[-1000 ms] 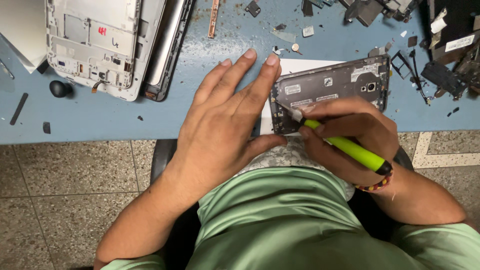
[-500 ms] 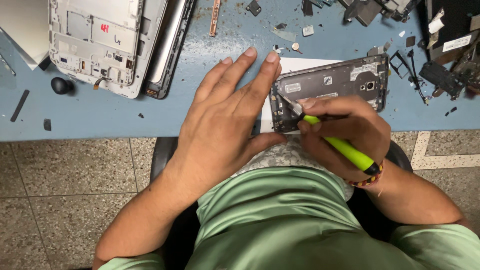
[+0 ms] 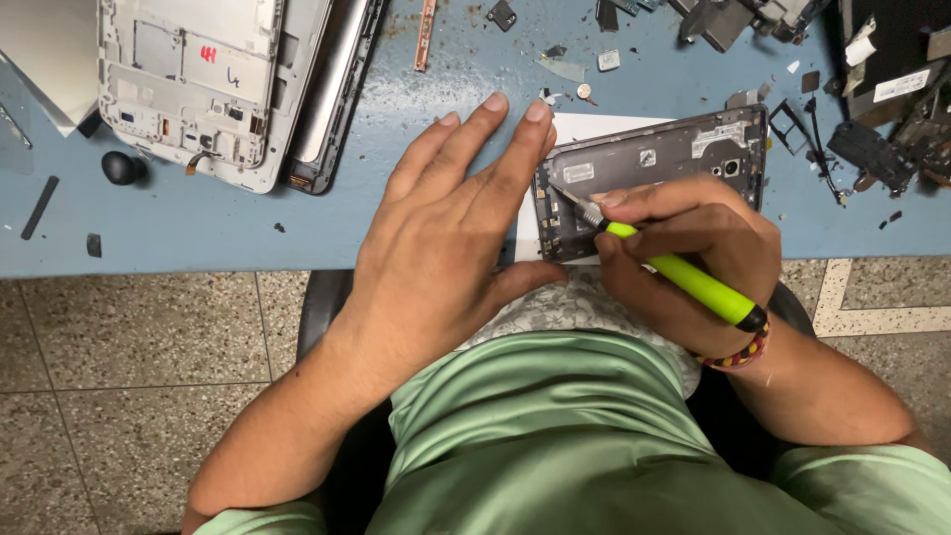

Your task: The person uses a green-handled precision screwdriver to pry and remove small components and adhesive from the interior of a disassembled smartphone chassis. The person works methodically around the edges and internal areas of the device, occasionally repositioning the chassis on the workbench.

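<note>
The left hand (image 3: 451, 228) lies flat and open on the bench (image 3: 198, 228) at its near edge, fingertips against the left side of the phone (image 3: 654, 163). The phone lies opened at the near edge, right of the middle. The right hand (image 3: 684, 263) is closed around a green tool (image 3: 684, 277), whose metal tip touches the phone's left part. A white frame (image 3: 193, 84) lies at the far left corner.

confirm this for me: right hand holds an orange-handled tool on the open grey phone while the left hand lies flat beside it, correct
Not quite: the tool has a bright yellow-green handle, not orange, as the head view shows. The right hand does hold it on the open grey phone, and the left hand lies flat beside it.
</note>
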A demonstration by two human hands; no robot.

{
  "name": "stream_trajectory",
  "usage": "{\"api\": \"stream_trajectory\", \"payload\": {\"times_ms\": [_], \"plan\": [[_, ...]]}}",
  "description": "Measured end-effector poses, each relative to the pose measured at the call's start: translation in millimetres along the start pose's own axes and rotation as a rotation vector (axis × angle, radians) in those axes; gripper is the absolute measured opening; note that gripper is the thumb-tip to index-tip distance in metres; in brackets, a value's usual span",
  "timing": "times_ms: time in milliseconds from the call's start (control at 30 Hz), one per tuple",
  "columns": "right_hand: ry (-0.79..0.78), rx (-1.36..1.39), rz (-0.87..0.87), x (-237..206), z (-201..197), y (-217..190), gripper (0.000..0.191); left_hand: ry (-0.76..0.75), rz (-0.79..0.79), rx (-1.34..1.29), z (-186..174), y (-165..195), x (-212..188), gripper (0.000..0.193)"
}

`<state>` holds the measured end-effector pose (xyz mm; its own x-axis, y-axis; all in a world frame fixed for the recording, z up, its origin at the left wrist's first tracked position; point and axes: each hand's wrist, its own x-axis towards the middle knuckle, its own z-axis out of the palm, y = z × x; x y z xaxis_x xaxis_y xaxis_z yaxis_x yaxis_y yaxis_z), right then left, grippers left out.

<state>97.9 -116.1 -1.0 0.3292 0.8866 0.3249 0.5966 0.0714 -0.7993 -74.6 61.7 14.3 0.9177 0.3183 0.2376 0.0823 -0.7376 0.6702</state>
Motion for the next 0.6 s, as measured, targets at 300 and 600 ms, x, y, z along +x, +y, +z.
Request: {"api": "stream_trajectory", "payload": {"times_ms": [300,600], "plan": [[-0.025,0.001,0.007,5.0,-3.5,-0.6,0.030,-0.008,-0.011,0.004,-1.3,1.0,0.1,0.107],[0.031,0.101,0.044,6.4,1.8,-0.9,0.030,-0.015,-0.013,0.016,-1.5,-0.1,-0.4,0.106]]}}
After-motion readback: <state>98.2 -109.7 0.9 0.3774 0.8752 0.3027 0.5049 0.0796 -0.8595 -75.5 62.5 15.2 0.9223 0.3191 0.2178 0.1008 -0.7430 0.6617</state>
